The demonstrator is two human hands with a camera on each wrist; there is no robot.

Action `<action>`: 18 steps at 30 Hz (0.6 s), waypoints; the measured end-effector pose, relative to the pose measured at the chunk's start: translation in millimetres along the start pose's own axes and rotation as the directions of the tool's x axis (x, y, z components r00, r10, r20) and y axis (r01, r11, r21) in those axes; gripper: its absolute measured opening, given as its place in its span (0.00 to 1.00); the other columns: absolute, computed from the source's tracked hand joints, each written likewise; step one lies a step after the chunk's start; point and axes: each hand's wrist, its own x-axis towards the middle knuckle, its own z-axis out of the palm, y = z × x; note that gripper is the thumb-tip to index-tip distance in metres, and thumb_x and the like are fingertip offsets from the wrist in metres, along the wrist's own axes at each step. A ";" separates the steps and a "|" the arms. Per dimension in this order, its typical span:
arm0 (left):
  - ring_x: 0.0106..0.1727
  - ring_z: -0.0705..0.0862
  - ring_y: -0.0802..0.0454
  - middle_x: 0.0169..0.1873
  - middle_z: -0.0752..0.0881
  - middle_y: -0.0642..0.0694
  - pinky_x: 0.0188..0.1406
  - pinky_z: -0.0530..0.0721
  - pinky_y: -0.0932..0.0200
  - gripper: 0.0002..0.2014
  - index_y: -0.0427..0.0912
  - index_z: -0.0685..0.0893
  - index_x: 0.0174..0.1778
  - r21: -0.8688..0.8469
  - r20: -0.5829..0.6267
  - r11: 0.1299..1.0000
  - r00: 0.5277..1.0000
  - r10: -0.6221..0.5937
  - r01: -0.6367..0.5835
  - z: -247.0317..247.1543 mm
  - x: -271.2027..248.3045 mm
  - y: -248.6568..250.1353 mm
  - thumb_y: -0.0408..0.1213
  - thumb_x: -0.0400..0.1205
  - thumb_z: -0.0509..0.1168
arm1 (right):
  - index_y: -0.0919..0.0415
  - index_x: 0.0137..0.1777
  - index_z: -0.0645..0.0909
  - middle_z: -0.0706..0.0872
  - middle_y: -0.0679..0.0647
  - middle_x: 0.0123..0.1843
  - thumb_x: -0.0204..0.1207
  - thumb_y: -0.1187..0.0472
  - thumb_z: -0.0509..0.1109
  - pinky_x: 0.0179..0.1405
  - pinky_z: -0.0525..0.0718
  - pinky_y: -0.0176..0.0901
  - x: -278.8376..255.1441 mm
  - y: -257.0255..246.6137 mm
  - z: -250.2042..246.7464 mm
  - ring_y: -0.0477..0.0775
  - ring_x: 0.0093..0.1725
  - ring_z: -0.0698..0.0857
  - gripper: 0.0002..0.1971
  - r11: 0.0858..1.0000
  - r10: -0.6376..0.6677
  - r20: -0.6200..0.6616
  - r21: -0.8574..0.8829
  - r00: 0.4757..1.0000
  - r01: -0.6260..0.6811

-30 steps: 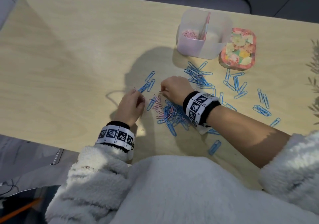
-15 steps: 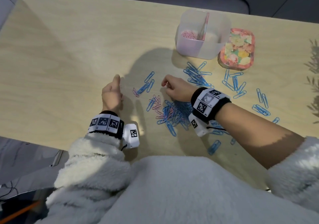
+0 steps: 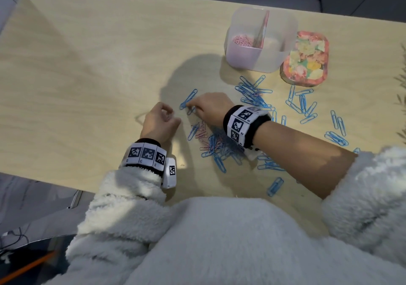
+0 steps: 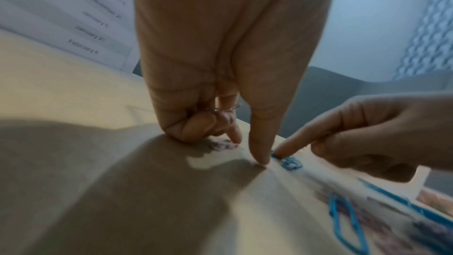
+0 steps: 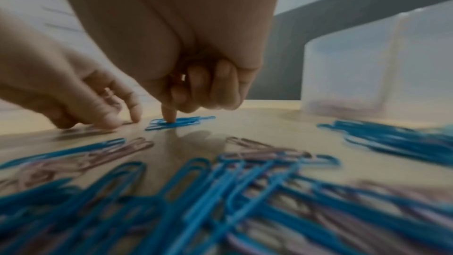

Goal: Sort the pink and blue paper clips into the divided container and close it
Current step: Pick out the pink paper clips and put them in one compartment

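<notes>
Paper clips, blue and pink mixed, sit in a tangled pile (image 3: 216, 145) near the table's (image 3: 87, 65) front edge, under the right forearm; a lone blue clip (image 3: 274, 187) lies closer still to the person. Left hand (image 3: 159, 123) rests just left of the pile, outer fingers curled round a few pink clips (image 4: 224, 109) in the palm, forefinger and thumb tips down on the wood, with a pink clip (image 4: 224, 145) on the table at the fingertip. Right hand (image 3: 208, 108) is just beyond the pile, forefinger straight and pressing a small bunch of blue clips (image 5: 177, 121) flat to the table, other fingers curled in; whether they hold anything I cannot tell. Hands are close together but apart. More blue clips (image 3: 252, 93) scatter farther out and to the right (image 3: 304, 107), well spread. At the far side stands the divided container (image 3: 259, 41), translucent, open, upright; left compartment holds a heap of sorted pink clips (image 3: 241, 41), right compartment looks bare of clips. Floral lid (image 3: 305, 58) lies on the table touching the container's right side.
</notes>
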 end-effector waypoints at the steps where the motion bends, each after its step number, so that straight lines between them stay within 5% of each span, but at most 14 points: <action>1: 0.32 0.76 0.59 0.29 0.76 0.55 0.36 0.76 0.67 0.08 0.44 0.78 0.47 0.015 0.000 1.000 1.000 0.003 -0.003 1.4 0.0 -2.2 0.36 0.75 0.70 | 0.47 0.69 0.77 0.83 0.54 0.67 0.80 0.59 0.56 0.56 0.77 0.47 -3.0 5.2 -1.7 0.60 0.65 0.81 0.19 1.000 0.020 -0.035 0.011 0.999 -0.020; 5: 0.36 0.77 0.53 0.30 0.79 0.51 0.43 0.76 0.58 0.05 0.40 0.82 0.43 0.106 -0.023 0.994 0.999 0.032 -0.029 5.6 0.1 -5.4 0.37 0.76 0.70 | 0.46 0.66 0.80 0.85 0.52 0.65 0.78 0.57 0.61 0.58 0.76 0.45 -20.8 10.1 -0.2 0.57 0.66 0.81 0.18 0.999 0.019 -0.056 0.043 0.998 -0.017; 10: 0.46 0.77 0.48 0.43 0.79 0.45 0.47 0.73 0.59 0.12 0.36 0.78 0.56 0.143 -0.104 0.990 0.994 0.036 -0.021 3.2 -4.1 -6.9 0.37 0.80 0.66 | 0.52 0.58 0.83 0.86 0.55 0.59 0.77 0.57 0.64 0.50 0.76 0.45 -28.4 -11.6 19.0 0.60 0.60 0.82 0.12 0.998 -0.063 0.028 0.015 0.998 0.062; 14: 0.46 0.80 0.44 0.44 0.83 0.41 0.46 0.74 0.57 0.09 0.37 0.82 0.45 0.197 -0.147 0.980 0.989 -0.005 0.034 -4.9 -5.2 -16.4 0.40 0.78 0.67 | 0.59 0.56 0.80 0.85 0.56 0.54 0.78 0.59 0.64 0.45 0.69 0.43 -28.0 -3.4 14.0 0.59 0.58 0.82 0.09 0.995 0.010 0.031 0.095 0.999 -0.013; 18: 0.57 0.78 0.37 0.57 0.78 0.34 0.56 0.75 0.50 0.11 0.33 0.82 0.50 0.309 -0.133 0.951 0.991 0.027 0.016 -0.5 -3.1 -14.4 0.38 0.81 0.63 | 0.54 0.59 0.80 0.81 0.53 0.45 0.78 0.56 0.65 0.45 0.69 0.42 -31.3 7.6 3.8 0.58 0.56 0.82 0.11 0.991 0.038 0.015 0.132 0.999 -0.039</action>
